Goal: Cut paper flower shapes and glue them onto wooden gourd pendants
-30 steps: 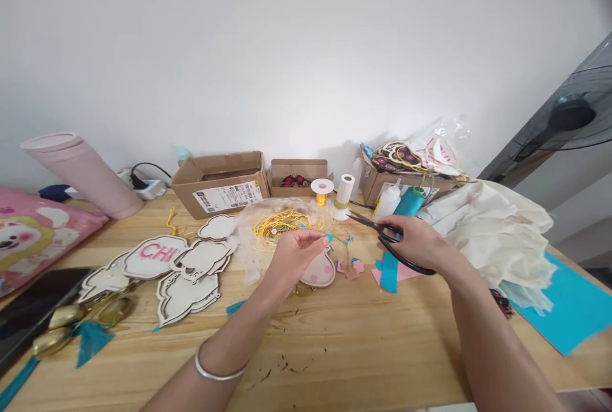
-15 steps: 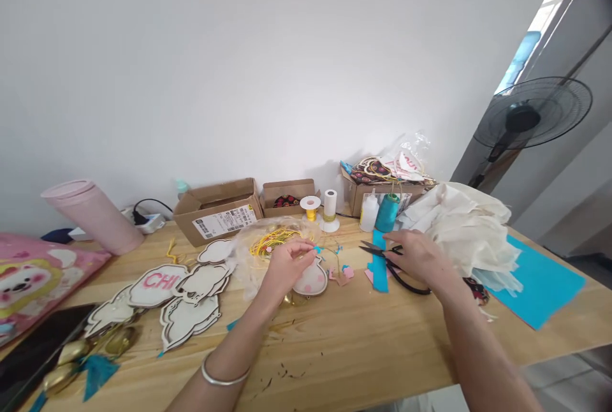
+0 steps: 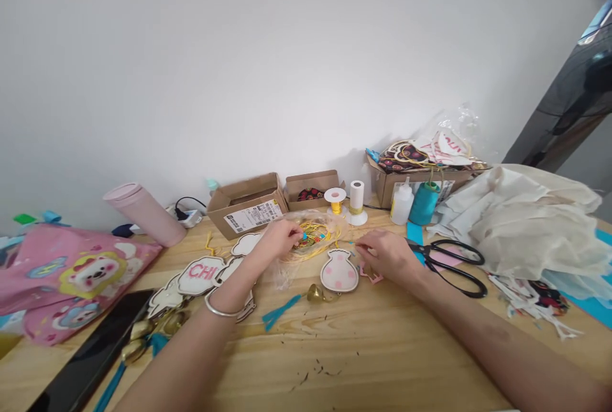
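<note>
My left hand point(image 3: 282, 237) is closed in a pinch at the edge of a clear bag of yellow cords point(image 3: 310, 247). A small blue bead point(image 3: 305, 235) shows at its fingertips. Fingers drawn together, my right hand point(image 3: 388, 254) hovers above pink scraps point(image 3: 371, 273); whatever is in its fingertips is too small to make out. Between the hands lies a pouch-shaped ornament point(image 3: 339, 270) with pink dots. A gold bell point(image 3: 315, 293) with a teal ribbon point(image 3: 282, 312) is beside it. Black-handled scissors point(image 3: 452, 262) rest right of my right hand.
Cardboard boxes point(image 3: 248, 214), a yellow spool point(image 3: 335, 198), a white bottle point(image 3: 402, 203) and a teal thread cone point(image 3: 424, 203) line the wall. White fabric point(image 3: 526, 220) is heaped right. Left are cloud-shaped pieces point(image 3: 201, 276), a black tablet point(image 3: 90, 358) and a pink bag point(image 3: 81, 278).
My right hand has let go of the scissors, which now lie on the table, and moved left toward the ornament. My left hand has shifted left and away from the ornament. The view has turned left.
</note>
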A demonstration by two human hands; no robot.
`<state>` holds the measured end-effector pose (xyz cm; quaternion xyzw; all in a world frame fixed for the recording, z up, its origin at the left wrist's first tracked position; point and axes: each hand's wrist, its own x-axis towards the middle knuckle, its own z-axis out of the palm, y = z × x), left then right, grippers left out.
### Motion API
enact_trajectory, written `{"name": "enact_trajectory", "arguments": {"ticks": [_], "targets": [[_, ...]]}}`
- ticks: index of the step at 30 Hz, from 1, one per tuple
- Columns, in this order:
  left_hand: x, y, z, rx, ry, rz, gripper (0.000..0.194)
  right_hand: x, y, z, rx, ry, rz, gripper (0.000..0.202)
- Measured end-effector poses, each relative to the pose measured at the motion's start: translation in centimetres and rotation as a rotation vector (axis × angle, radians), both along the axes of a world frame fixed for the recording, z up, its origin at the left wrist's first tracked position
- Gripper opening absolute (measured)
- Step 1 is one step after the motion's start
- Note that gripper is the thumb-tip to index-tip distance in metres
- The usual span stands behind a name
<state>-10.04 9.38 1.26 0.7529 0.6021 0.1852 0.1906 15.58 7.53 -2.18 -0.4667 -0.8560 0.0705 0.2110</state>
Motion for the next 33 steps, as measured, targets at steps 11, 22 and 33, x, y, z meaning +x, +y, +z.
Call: {"name": "enact_trajectory", "arguments": {"ticks": [11,22,33], "targets": [[-0.5,2.0,-0.6,-0.082,0.243,-0.074,0.019,2.0,1.7,-1.0,0.274,0.181,-0.083,0.021],[0.6,0.4,1.0,0.034,0.355,-0.070,0.018,3.3,2.3,-0.1,0.159,0.226,-0.059,0.020],[3.9,-6.4,-2.2,0.316,0.114,-0.216,0.021,4.7,2.1,1.9,-0.414,-0.066,0.283,0.019]]}}
